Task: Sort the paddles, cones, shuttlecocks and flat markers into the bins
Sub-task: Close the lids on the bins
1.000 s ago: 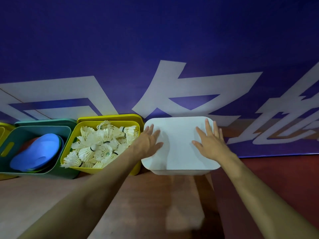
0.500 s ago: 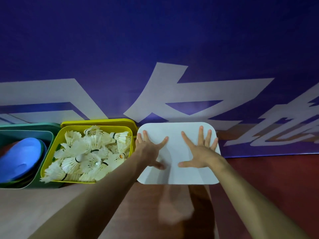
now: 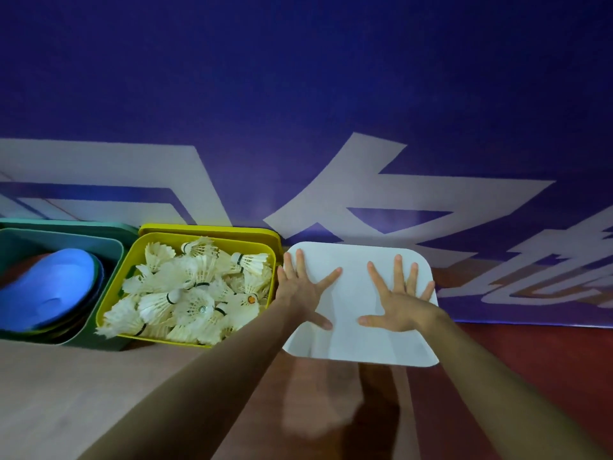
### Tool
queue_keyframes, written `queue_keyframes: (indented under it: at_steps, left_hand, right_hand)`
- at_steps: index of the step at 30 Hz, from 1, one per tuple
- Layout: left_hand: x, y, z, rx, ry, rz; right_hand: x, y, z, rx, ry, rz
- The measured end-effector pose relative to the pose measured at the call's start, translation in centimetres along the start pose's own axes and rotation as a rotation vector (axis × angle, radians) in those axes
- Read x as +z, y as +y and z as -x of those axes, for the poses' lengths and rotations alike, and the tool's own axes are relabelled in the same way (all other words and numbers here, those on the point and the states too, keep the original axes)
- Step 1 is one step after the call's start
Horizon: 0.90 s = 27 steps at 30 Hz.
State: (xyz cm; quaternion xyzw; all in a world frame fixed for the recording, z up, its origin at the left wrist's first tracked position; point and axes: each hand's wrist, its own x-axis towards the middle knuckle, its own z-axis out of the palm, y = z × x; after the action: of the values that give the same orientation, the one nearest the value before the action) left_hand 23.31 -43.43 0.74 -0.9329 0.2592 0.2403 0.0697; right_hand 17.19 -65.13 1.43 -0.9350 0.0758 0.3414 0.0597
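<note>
Lid-closing step: both hands, left hand [image 3: 300, 293] and right hand [image 3: 399, 302], press spread flat on the white lid [image 3: 351, 330], at 3 o'clock of the shuttlecocks [image 3: 195, 293] in the yellow bin [image 3: 119, 287]; next, probably even downward pressure.

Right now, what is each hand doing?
Left hand: open, fingers spread flat on the white lid, holding nothing.
Right hand: open, fingers spread flat on the same lid, holding nothing.
</note>
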Motion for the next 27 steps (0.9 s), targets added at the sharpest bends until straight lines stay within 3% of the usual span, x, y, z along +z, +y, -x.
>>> queue_keyframes:
  at_steps: [4,6,8,11,16,22,27]
  left_hand:
    - [-0.2,-1.2,4.3,0.111,0.089,0.296]
    - [-0.2,-3.5,7.8,0.161,0.219,0.651]
    - [0.2,-7.9,11.8,0.125,0.407,0.811]
    - [2.1,-15.9,17.3,-0.006,0.597,0.782]
    - [6.6,-28.1,22.6,-0.206,0.632,0.602]
    - [9.4,-34.2,25.2,-0.142,0.743,0.604]
    - [13.8,-37.6,25.7,-0.056,0.736,0.662]
  right_hand:
    - [-0.4,-1.5,1.2,0.030,0.058,0.011]
    - [-0.5,-3.3,1.4,-0.002,0.162,0.032]
    - [-1.0,-6.2,1.3,-0.048,0.306,0.044]
    - [-2.5,-12.5,1.2,-0.135,0.403,-0.002]
    - [-5.5,-24.4,-0.2,-0.298,0.399,-0.030]
    - [-6.8,-31.9,-3.8,-0.134,0.210,0.040]
    - [-6.5,-33.2,-5.8,-0.010,0.217,0.107]
